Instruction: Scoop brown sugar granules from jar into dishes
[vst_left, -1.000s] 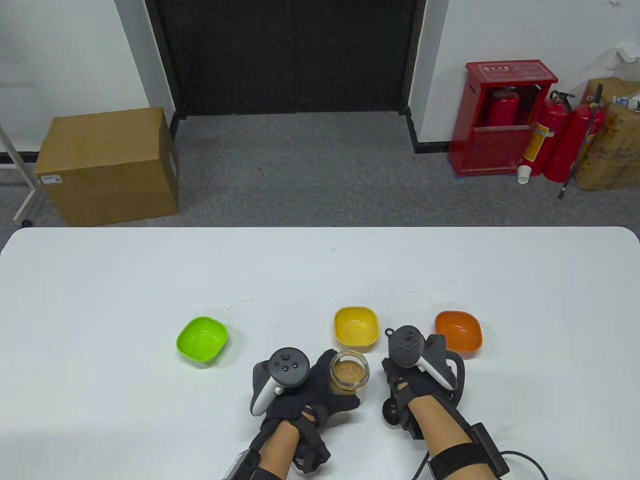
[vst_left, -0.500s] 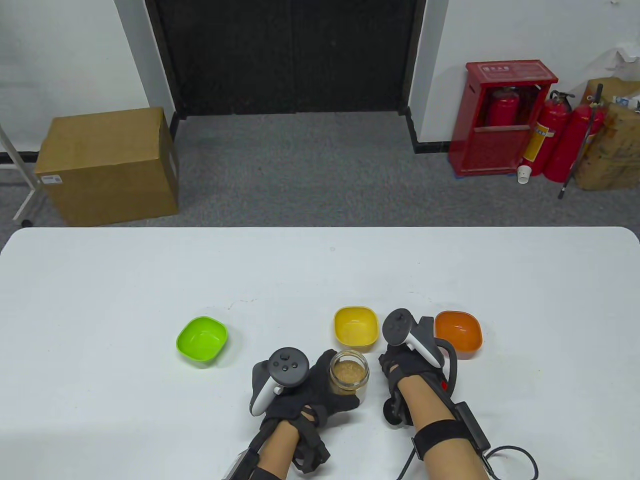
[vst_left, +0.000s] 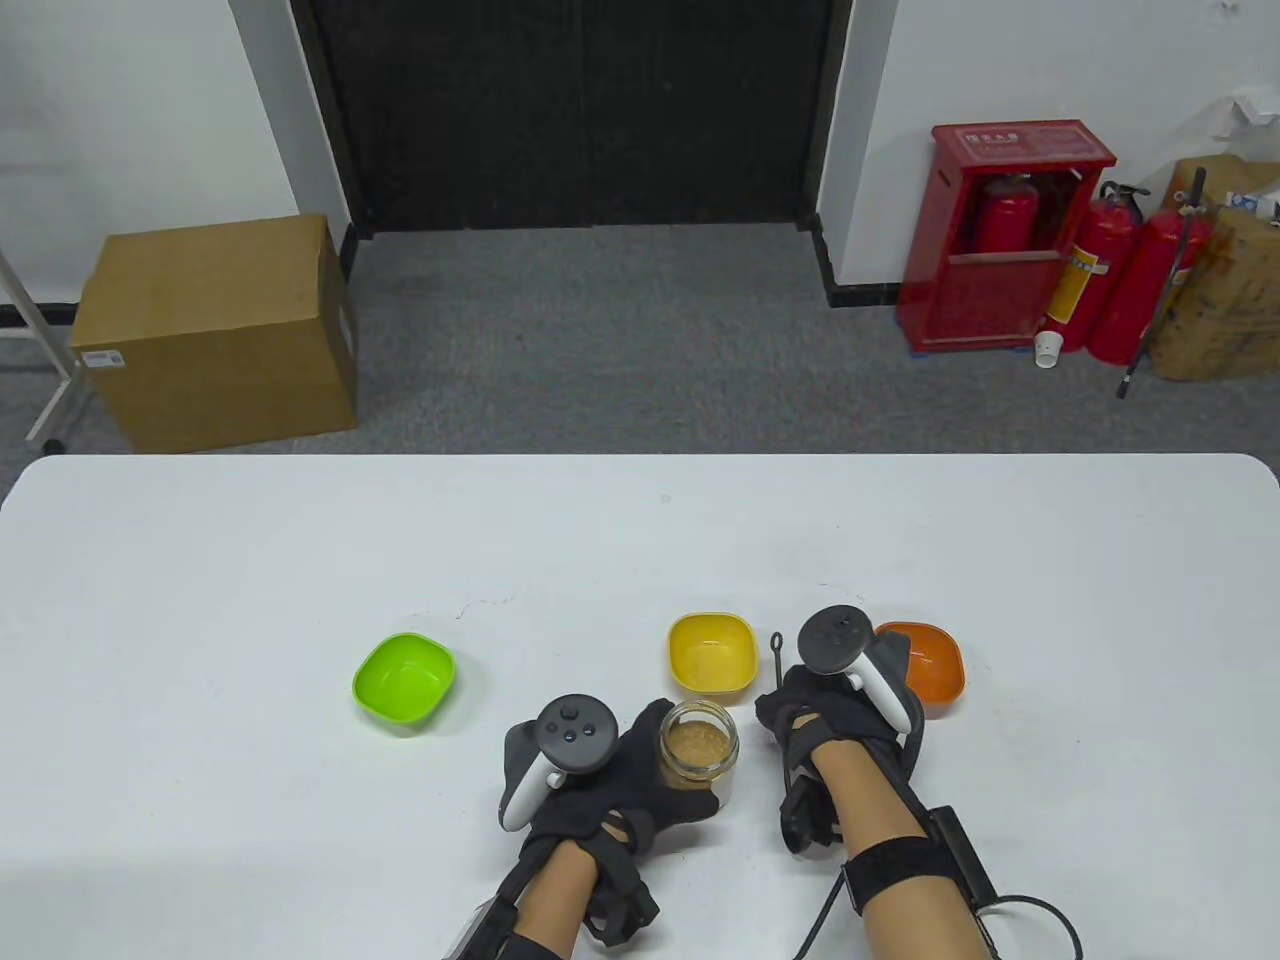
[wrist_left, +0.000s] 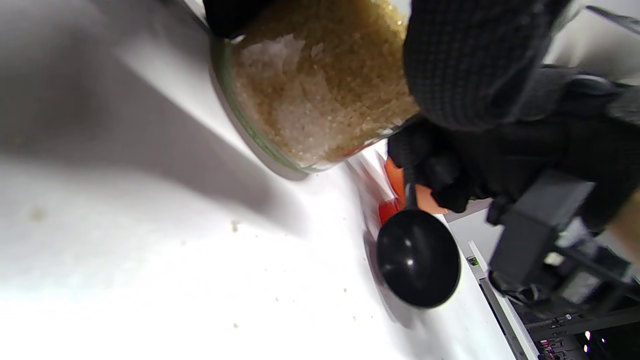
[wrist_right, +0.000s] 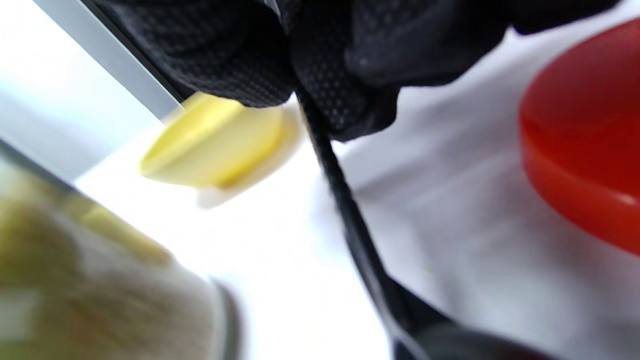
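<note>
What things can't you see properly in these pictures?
- Scoop bowl: hidden under the right hand in the table view; only the left wrist view shows it, and whether it holds sugar cannot be told.
- Jar: blurred and cut off by the edge in the right wrist view.
- Orange dish: partly covered by the right hand's tracker in the table view.
- Green dish: contents too small to tell.

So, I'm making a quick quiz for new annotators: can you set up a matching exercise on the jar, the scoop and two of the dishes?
Things:
1. jar
2. scoop
3. green dish
4. orange dish

States:
a. stands alone, far to the left
b. gripped by the left hand, holds brown granules
c. partly hidden behind the right hand in the table view
d. black, its handle pinched by the right hand

Pairs: 1-b, 2-d, 3-a, 4-c
</note>
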